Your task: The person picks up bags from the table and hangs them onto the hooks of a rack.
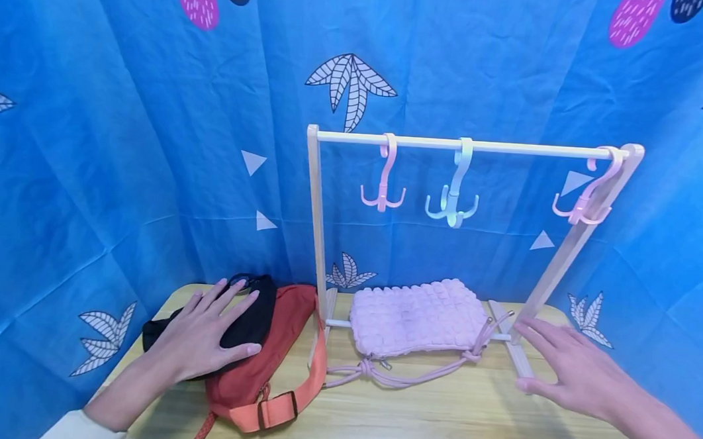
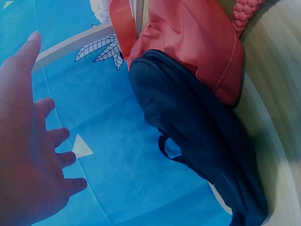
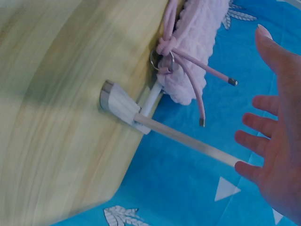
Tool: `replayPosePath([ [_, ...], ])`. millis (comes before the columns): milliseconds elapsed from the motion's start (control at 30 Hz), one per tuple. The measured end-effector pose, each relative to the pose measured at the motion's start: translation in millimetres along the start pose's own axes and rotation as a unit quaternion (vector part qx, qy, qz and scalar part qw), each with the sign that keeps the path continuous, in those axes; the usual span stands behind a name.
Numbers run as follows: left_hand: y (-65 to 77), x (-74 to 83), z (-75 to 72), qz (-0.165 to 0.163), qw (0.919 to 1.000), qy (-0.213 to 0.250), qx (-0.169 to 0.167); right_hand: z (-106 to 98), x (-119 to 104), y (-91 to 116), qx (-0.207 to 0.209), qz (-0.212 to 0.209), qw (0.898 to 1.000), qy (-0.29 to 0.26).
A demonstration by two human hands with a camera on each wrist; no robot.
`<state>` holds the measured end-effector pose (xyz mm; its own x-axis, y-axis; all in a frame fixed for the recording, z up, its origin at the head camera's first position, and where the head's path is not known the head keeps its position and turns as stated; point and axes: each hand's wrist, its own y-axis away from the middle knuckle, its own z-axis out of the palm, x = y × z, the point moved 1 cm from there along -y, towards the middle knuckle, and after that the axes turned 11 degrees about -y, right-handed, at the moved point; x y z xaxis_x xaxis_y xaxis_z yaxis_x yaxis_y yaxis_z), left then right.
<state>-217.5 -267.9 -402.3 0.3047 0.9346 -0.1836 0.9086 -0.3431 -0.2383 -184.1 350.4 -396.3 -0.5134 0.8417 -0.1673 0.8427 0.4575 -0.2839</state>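
My left hand (image 1: 205, 338) hovers, fingers spread, over a black bag (image 1: 255, 310); the left wrist view shows a gap between them. Partly beneath the black bag lies a red waist bag (image 1: 282, 332) with an orange strap (image 1: 308, 389) and dark buckle. At the right, my right hand (image 1: 579, 371) is spread beside the foot of a small wooden rack (image 1: 318, 218), holding nothing. A puffy lilac bag (image 1: 418, 316) with a knotted cord strap (image 1: 403, 380) rests at the rack's base. From the rack's bar hang two pink hooks (image 1: 382, 194) (image 1: 580, 208) and a light blue hook (image 1: 452, 208).
Under everything is a light wood table (image 1: 388, 427), its rounded back corners near the backdrop. A blue patterned cloth (image 1: 467, 66) surrounds the back and sides. The rack's slanted right post (image 1: 564, 264) rises close to my right hand.
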Motion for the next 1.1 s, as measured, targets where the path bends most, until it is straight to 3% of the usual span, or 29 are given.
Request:
replayPosePath([
  [300, -4.3, 8.7, 7.0, 0.007, 0.9999, 0.007, -0.005, 7, -14, -9, -0.002, -0.033, 0.999, 0.019],
  [567, -5.3, 20.6, 3.8, 0.014, 0.9999, -0.003, 0.001, 14, -21, -15, -0.016, -0.029, 0.999, 0.001],
  [733, -5.1, 28.7, 3.1, 0.026, 0.9996, -0.005, 0.01, 20, -21, -17, 0.003, -0.052, 0.999, -0.002],
  [967, -4.4, 34.2, 3.7, 0.049, 0.9975, 0.0, 0.052, 31, -24, -20, 0.034, -0.088, 0.996, 0.006],
  [1100, -5.6, 37.6, 5.2, 0.047, 0.9981, 0.002, 0.04, 37, -27, -22, 0.043, -0.096, 0.994, 0.002],
])
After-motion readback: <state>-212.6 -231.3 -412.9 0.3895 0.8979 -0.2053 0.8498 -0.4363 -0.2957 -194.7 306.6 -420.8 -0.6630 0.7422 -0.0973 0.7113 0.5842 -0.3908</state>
